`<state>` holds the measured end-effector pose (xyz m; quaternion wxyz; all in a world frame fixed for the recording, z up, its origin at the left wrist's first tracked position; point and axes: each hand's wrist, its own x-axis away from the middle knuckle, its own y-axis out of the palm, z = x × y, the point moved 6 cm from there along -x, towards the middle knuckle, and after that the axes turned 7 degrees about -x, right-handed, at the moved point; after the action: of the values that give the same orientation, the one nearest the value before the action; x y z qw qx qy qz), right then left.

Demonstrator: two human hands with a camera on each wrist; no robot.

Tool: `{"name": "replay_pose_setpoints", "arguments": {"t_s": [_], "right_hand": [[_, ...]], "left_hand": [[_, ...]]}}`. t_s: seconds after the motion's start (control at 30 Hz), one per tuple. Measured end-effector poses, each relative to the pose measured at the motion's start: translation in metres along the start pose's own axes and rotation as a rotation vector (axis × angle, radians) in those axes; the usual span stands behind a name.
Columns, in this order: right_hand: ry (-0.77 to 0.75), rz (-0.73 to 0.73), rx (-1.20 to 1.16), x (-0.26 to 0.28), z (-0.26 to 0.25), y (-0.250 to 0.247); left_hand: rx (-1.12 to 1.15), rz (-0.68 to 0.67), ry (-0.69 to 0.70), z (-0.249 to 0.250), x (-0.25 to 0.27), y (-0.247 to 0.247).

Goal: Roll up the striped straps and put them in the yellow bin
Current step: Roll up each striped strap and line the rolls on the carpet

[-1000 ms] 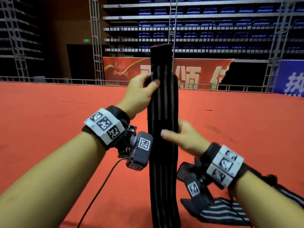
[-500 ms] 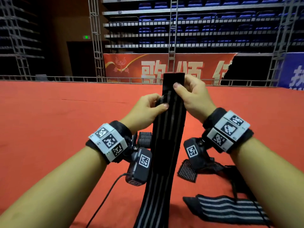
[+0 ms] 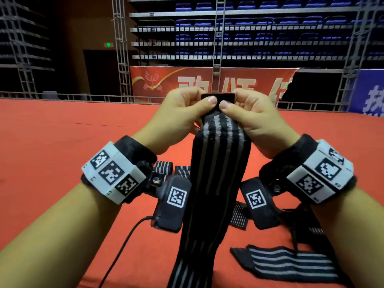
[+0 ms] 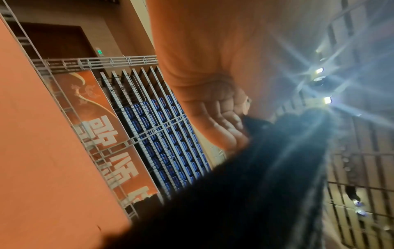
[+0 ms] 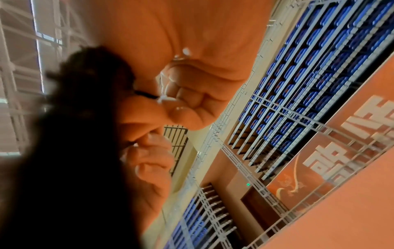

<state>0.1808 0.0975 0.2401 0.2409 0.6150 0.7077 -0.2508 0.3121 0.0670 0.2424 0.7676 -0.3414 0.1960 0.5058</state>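
Observation:
A long black strap with grey stripes [image 3: 216,169] hangs from both hands down to the red floor. My left hand [image 3: 185,113] and right hand [image 3: 249,115] pinch its plain black top end [image 3: 218,97] side by side, thumbs on the near face. In the left wrist view the strap [image 4: 266,168] is a dark blur under my curled fingers [image 4: 217,121]. The right wrist view shows my fingers [image 5: 181,101] closed on the strap's dark edge [image 5: 85,118]. A second striped strap [image 3: 286,265] lies flat at the lower right. Two rolled straps [image 3: 164,166] sit behind my left wrist. No yellow bin is visible.
Red carpet [image 3: 62,152] covers the floor out to a metal rail [image 3: 62,96]. A black cable [image 3: 124,242] runs from the left wrist camera. More loose strap ends [image 3: 239,217] lie under my right wrist. Banner and blue seating stand beyond.
My right hand climbed from the strap's middle to its top end. My left hand shifted up beside it, and both now pinch the black tip, which sits lower than before.

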Motion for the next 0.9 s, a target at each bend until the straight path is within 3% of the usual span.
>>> {"name": "replay_pose_setpoints", "arguments": {"t_s": [0.13,0.23,0.47,0.73,0.9], "right_hand": [[-0.068,-0.018,-0.119,0.002,-0.027,0.008],[-0.051,0.005,-0.051,-0.002,-0.023,0.01],[0.062,0.031,0.412,-0.009,0.043,-0.004],[0.097,0.052,0.452,-0.014,0.101,-0.021],[0.158,0.092,0.353,-0.024,0.14,-0.034]], "left_hand": [[0.096,0.025,0.031,0.028,0.0,-0.011],[0.057,0.051,0.02,0.024,0.0,-0.016],[-0.059,0.034,-0.149,-0.044,0.005,0.001],[-0.073,0.017,-0.219,-0.107,-0.002,0.023],[-0.104,0.039,-0.181,-0.14,-0.011,0.029]]}}
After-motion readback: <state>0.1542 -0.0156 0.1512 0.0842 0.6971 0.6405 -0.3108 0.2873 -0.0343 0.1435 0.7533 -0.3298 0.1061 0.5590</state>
